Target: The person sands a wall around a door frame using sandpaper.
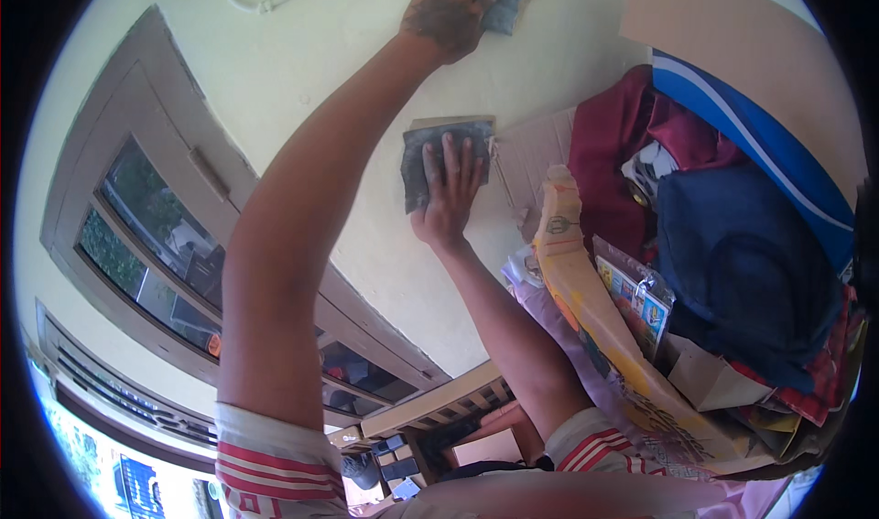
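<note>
My left hand (450, 14), its back smudged dark, presses near the top of the view over a dark grey sheet (507, 11), which looks like sandpaper, against the pale yellow wall (329, 31). Lower down, my right hand (450, 189) lies with its fingers spread on another dark sheet (417, 165), also like sandpaper, whose tan edge shows along the top. That sheet rests against the same wall, left of a piece of cardboard. Part of the upper sheet is hidden under my left fingers.
A torn cardboard box (618, 354) with a dark blue bag (741, 244), maroon cloth (604, 148) and packets stands close on the right. A brown framed glass window (144, 196) is at left. A white pipe (264, 5) runs along the wall above.
</note>
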`<state>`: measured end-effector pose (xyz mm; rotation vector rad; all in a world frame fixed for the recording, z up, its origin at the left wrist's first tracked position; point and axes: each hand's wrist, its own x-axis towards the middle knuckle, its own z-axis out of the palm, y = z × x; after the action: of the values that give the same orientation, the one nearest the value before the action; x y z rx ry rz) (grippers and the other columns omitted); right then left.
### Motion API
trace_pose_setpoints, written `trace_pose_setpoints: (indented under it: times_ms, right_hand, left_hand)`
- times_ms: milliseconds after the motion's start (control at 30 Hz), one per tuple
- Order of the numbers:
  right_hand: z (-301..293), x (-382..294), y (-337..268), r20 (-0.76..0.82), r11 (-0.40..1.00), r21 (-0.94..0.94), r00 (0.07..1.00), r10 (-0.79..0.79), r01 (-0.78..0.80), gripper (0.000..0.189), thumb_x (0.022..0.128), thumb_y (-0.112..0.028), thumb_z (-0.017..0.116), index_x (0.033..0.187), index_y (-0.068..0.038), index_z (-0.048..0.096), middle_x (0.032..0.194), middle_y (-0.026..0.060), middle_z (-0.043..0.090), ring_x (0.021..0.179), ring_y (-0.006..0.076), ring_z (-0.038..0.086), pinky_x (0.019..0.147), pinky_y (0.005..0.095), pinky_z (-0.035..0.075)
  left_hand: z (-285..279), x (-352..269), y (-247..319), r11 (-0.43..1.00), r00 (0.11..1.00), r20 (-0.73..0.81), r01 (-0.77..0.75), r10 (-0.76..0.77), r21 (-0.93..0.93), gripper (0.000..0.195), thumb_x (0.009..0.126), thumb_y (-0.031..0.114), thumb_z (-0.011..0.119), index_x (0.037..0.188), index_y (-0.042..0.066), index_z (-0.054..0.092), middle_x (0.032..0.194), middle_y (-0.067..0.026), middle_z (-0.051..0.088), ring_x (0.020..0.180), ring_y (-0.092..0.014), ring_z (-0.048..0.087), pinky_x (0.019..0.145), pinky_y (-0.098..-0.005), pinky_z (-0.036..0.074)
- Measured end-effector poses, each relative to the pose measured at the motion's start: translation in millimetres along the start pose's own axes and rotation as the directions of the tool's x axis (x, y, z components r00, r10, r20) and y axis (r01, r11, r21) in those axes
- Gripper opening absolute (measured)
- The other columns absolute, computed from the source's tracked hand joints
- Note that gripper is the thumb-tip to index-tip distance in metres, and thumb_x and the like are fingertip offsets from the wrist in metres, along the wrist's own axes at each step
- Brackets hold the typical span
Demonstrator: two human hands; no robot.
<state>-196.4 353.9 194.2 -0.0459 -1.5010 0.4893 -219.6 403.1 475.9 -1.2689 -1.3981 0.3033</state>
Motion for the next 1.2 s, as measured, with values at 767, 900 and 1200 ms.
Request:
trace_pose_setpoints:
  times_ms: [767,900,1200]
  right_hand:
    - [6,1,-3,-0.017,0.998,-0.056,0.999,-0.027,0.026,0.081,0.077,-0.027,0.052,0.156,-0.008,0.044,0.165,0.0214,0.034,0.154,0.049,0.022,0.123,0.0657,0.01]
    - [5,0,-4,-0.02,0.996,-0.08,0.999,-0.031,0.029,0.075,0.085,-0.025,0.051,0.157,-0.008,0.042,0.164,0.0222,0.035,0.153,0.0494,0.024,0.123,0.0661,0.012]
    - [7,3,-5,-0.051,0.993,-0.108,0.997,-0.052,0.046,0.065,0.094,-0.032,0.048,0.155,-0.008,0.045,0.162,0.0223,0.038,0.152,0.05,0.027,0.122,0.066,0.015]
  left_hand:
    - [-146,-270,-77,0.997,0.966,0.257,-0.036,0.017,0.068,0.084,0.084,0.002,0.069,0.16,0.017,0.037,0.169,0.0003,0.032,0.156,-0.024,0.03,0.128,-0.0435,0.028]
    - [-145,-255,-84,0.977,0.978,0.129,0.14,-0.162,0.161,0.076,0.085,0.005,0.062,0.158,0.009,0.04,0.166,-0.0069,0.037,0.153,-0.027,0.036,0.127,-0.0441,0.029]
    - [-136,-257,-95,0.967,0.983,0.091,0.136,-0.159,0.217,0.067,0.092,0.014,0.059,0.157,0.014,0.043,0.167,-0.0039,0.036,0.152,-0.026,0.037,0.127,-0.0421,0.029]
